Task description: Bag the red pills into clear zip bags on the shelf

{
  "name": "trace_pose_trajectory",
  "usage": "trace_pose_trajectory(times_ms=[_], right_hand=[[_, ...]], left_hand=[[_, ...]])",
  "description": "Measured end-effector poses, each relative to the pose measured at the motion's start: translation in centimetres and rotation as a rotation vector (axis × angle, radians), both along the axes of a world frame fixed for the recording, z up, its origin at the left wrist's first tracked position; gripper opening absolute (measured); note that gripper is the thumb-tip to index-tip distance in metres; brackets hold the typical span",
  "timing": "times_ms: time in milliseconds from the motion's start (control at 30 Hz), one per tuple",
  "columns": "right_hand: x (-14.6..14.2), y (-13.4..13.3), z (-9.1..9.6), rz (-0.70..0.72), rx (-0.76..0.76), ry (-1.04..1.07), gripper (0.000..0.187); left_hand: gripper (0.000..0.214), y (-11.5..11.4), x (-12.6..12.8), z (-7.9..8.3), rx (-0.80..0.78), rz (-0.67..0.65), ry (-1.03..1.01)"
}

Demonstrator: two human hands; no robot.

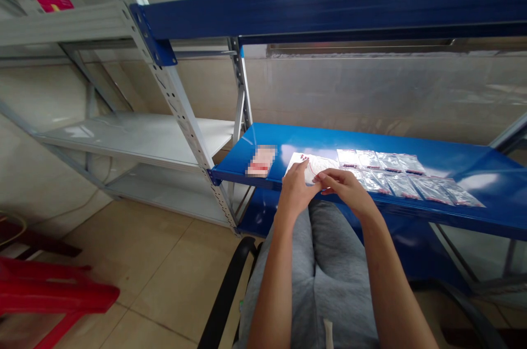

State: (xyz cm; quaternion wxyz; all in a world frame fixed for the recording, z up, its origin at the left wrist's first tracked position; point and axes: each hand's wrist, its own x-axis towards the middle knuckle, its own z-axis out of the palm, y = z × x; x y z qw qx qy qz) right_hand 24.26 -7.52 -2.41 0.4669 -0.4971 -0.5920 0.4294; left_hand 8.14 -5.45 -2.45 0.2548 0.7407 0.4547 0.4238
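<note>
A person's left hand and right hand have their grips clamped on a white, red-flecked plastic packet, held just over the front edge of a glossy blue steel shelf. Two rows of small clear plastic bags, red along their lower edges, already lie side by side to the right, while a blurred pink packet sits apart to the left.

Plastic bags in two rows on a shelf; paper sheet to their left, packet further left
</note>
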Motion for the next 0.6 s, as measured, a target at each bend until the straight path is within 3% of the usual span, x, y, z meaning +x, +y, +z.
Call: trace_pose_trajectory(times_ms=[267,400,500,600], right_hand=[[-0.7,0.9,-0.3,0.009,0.043,-0.041,0.036],[-0.6,2.2,-0.1,0.104,0.064,-0.064,0.032],[0.4,4.9,0.2,0.103,0.059,-0.131,0.035],[1.6,9.0,0.2,-0.090,0.072,-0.458,0.023]], left_hand=[[0.056,0.4,0.0,-0.2,-0.045,0.129,-0.072],[0.053,1.3,-0.5,-1.2,-0.071,0.217,-0.131],[0.048,1.8,-0.9,-1.8,-0.078,0.264,-0.132],[0.048,1.8,-1.2,-1.9,-0.092,0.290,-0.077]])
